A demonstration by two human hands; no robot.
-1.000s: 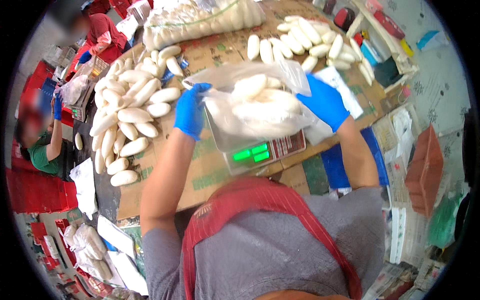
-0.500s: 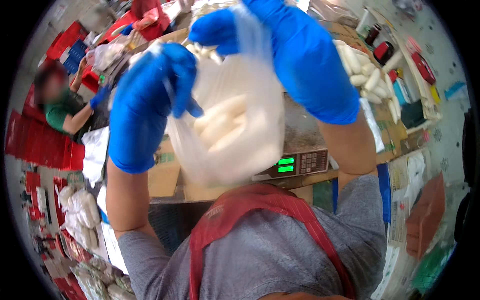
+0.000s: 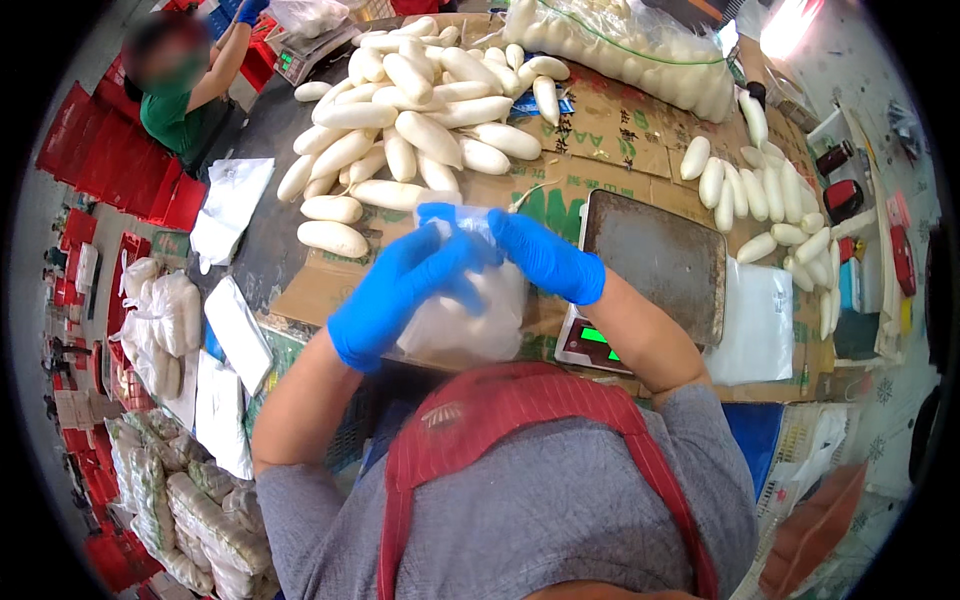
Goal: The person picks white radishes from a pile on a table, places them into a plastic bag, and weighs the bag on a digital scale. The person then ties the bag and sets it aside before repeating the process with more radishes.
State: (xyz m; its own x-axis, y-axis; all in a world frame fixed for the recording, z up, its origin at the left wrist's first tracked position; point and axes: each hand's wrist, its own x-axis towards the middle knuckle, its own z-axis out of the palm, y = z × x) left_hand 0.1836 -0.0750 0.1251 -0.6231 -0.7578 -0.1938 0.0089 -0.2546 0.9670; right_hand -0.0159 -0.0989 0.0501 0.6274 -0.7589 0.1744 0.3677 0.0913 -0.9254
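A translucent plastic bag [image 3: 462, 325] with white radishes inside rests at the table's near edge, in front of my red apron. Around its gathered top, my left hand [image 3: 395, 295], in a blue glove, has its fingers curled, their tips smeared by motion. From the other side my right hand [image 3: 550, 258], gloved in blue too, pinches the bag's mouth. To the right of the bag is a weighing scale [image 3: 655, 265] with a bare metal pan and a lit green display, partly covered by my right forearm. A heap of white radishes [image 3: 400, 105] lies beyond my hands.
Flattened cardboard [image 3: 640, 165] covers much of the table. A large bag of radishes [image 3: 625, 55] stands at the back, with loose radishes [image 3: 765, 190] at the right. Flat plastic bags [image 3: 755, 325] lie beside the scale. At the far left is a person [image 3: 180, 100] in green.
The bag has come down from in front of me to the table edge. My hands have lowered and drawn together at its top. The scale pan and radish heap now show more fully.
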